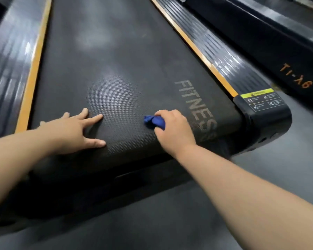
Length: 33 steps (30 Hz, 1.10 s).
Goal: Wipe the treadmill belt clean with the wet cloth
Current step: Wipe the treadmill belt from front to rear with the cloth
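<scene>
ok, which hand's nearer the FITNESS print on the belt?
Right. The right hand, gripping the blue cloth, sits just beside the FITNESS print; the left hand rests flat on the belt, farther off.

Left hand (pixel 74 130): bare; thumb and fingers all in view, surface plain, nails too soft in focus to describe.
Left forearm (pixel 16 156): bare along its whole visible length, uncovered to the frame edge.
Right hand (pixel 172 130): bare; back of hand and knuckles showing, fingertips hidden.
Right forearm (pixel 242 186): bare along its whole visible length, uncovered to the frame edge.
</scene>
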Available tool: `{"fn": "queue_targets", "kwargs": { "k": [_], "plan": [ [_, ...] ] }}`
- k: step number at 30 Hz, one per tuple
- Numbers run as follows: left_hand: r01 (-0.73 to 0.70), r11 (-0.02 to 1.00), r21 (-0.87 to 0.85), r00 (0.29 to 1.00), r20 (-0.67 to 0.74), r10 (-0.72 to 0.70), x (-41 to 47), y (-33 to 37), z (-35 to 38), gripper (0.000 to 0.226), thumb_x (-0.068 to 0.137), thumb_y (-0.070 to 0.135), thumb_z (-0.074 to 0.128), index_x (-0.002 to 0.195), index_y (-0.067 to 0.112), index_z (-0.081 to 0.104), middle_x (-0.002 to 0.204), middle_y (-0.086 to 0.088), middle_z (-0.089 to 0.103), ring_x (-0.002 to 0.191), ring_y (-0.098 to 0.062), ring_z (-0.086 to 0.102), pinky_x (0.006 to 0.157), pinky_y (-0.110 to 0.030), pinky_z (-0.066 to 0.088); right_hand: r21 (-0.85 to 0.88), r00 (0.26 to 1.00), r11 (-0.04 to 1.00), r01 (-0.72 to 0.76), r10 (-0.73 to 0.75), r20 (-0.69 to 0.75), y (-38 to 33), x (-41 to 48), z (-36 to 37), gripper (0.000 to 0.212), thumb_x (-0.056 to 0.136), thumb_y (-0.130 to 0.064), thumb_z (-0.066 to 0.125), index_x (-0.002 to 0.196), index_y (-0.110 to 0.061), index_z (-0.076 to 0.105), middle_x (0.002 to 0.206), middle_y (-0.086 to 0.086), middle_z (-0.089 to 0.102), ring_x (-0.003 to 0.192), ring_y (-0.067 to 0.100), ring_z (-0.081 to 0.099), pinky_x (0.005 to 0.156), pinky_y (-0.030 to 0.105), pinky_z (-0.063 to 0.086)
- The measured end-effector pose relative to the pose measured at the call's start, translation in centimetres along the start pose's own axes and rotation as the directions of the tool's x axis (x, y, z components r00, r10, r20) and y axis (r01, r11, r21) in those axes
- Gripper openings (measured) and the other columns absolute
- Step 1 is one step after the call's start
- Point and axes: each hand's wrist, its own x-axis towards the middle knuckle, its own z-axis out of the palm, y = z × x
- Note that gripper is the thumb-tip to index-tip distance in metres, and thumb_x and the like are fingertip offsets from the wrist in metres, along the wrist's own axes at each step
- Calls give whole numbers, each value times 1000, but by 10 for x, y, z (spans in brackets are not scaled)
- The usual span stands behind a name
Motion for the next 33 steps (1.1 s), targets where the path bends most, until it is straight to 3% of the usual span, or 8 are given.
{"fn": "queue_targets", "kwargs": {
  "k": [3,8,11,17,23,27,30,33],
  "plan": [
    [-38,997,-71,999,-10,38,0,-1,-2,102,49,90,33,140,61,-4,158,16,-10,146,-32,4,115,-50,21,-50,987,987,153,-151,51,-15,-5,0,41,83,-17,59,124,-23,57,119,9,50,105,32,45,96,35,37],
    [-70,996,-63,997,-34,68,7,-7,2,109,38,97,25,138,63,-3,158,17,-7,145,-35,8,109,-55,29,-201,977,956,-212,209,-37,37,21,-38,40,85,-21,55,124,-25,55,120,13,50,108,36,49,94,40,42],
    [-102,991,-82,994,-55,97,11,-10,7,114,31,101,21,137,65,-2,157,19,-8,145,-36,7,105,-61,31,-165,995,982,-92,95,13,-9,14,-7,40,82,-20,55,121,-26,58,115,14,53,108,37,50,96,37,40],
    [-169,985,-36,985,10,170,-6,-23,-5,88,74,79,47,145,54,1,157,17,-10,147,-28,0,114,-55,21,-43,992,998,38,-32,120,-75,-13,23,43,84,-16,55,126,-26,54,120,9,48,111,32,45,99,33,36],
    [-245,969,8,970,0,245,-6,-34,-4,83,80,69,51,146,51,4,157,17,-8,147,-23,3,115,-40,20,-167,950,938,-304,288,-118,-3,-7,-16,42,87,-16,53,129,-22,51,124,13,47,114,36,44,99,37,36],
    [-238,971,-3,971,-29,238,-7,-33,-4,82,80,68,53,145,53,5,156,20,-7,147,-20,4,112,-39,23,-87,985,983,-159,152,-81,-49,-16,24,42,84,-17,56,125,-20,55,119,14,49,110,34,44,98,33,32],
    [-228,973,-31,973,-25,228,-14,-31,-2,83,80,67,54,145,52,6,157,18,-7,147,-20,1,113,-41,22,-33,997,999,25,-23,74,-94,-19,44,44,85,-19,56,129,-23,52,122,10,47,112,31,43,99,33,32],
    [-205,978,-36,979,-29,204,-18,-33,0,80,81,68,51,146,50,8,158,17,-6,147,-17,0,115,-50,17,-25,988,994,107,-104,113,-82,-12,33,46,84,-16,55,129,-25,52,123,10,48,113,32,44,99,35,35]
  ]
}}
